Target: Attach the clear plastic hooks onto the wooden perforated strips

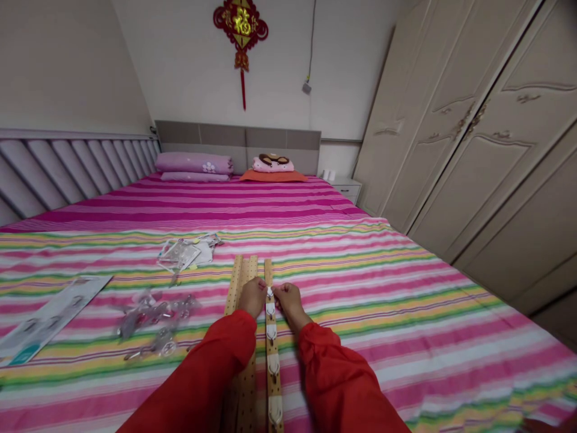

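Wooden narrow strip (272,347) on the striped bedsheet (383,337), likely light and stiff, best held by its long edges, with left hand (253,297) and right hand (289,299) both pinching the farthest white looped fitting (270,292), probably small and fiddly, near its far end.

Both arms extend forward from the lower edge of the view, angled inward, in red sleeves. Left hand (253,296): back uppermost, fingers bent toward the right hand (288,300). Right hand: knuckles raised, fingers curled inward, thumb side facing the left. Fingertips of both stand near each other, apart by a narrow gap; exact finger closure too small to tell. Right wrist bare below the gathered cuff; left cuff sits close to the hand
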`<action>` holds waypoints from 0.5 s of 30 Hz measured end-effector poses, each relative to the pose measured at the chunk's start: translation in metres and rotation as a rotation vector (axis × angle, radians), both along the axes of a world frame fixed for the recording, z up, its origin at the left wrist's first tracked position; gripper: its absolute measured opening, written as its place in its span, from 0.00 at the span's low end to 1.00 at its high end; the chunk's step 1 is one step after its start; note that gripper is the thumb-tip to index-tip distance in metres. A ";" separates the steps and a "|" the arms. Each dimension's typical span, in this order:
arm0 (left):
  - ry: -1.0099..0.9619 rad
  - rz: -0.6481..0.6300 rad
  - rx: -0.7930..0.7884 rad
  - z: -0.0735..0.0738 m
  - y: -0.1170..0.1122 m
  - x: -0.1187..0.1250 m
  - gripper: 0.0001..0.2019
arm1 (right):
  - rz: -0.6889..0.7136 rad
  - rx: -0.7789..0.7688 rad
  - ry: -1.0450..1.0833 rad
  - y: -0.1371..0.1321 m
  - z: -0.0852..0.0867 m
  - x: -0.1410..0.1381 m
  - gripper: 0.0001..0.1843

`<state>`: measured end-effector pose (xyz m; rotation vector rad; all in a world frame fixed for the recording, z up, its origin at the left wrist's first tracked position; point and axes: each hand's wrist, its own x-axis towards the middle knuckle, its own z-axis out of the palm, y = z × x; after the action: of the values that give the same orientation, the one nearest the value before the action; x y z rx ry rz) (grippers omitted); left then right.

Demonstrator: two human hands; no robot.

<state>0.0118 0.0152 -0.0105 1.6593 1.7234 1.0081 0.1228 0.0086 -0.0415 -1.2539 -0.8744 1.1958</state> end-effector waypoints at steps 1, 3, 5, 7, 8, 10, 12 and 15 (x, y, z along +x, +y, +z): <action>0.006 -0.002 -0.003 0.001 -0.001 0.000 0.04 | -0.002 0.000 -0.002 0.000 -0.001 0.000 0.13; 0.017 -0.008 -0.011 0.003 -0.002 0.001 0.03 | -0.005 -0.003 -0.009 0.001 -0.003 0.000 0.13; 0.029 -0.013 -0.018 0.006 -0.004 0.001 0.02 | -0.008 -0.005 -0.019 0.002 -0.005 0.000 0.13; 0.041 -0.014 -0.021 0.009 -0.005 0.001 0.02 | -0.013 -0.007 -0.031 0.002 -0.006 0.000 0.13; 0.044 -0.015 -0.023 0.010 -0.005 0.001 0.03 | -0.014 -0.009 -0.036 0.003 -0.007 0.000 0.13; 0.045 -0.016 -0.026 0.010 -0.005 0.001 0.03 | -0.013 -0.014 -0.044 0.003 -0.008 0.000 0.14; 0.042 -0.020 -0.026 0.010 -0.005 0.001 0.03 | -0.007 -0.020 -0.048 0.004 -0.008 0.000 0.14; 0.038 -0.026 -0.027 0.008 -0.005 0.001 0.04 | 0.000 -0.025 -0.052 0.005 -0.009 0.000 0.15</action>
<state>0.0127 0.0100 -0.0021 1.6901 1.7275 0.9433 0.1229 0.0133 -0.0504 -1.3097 -0.9003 1.1821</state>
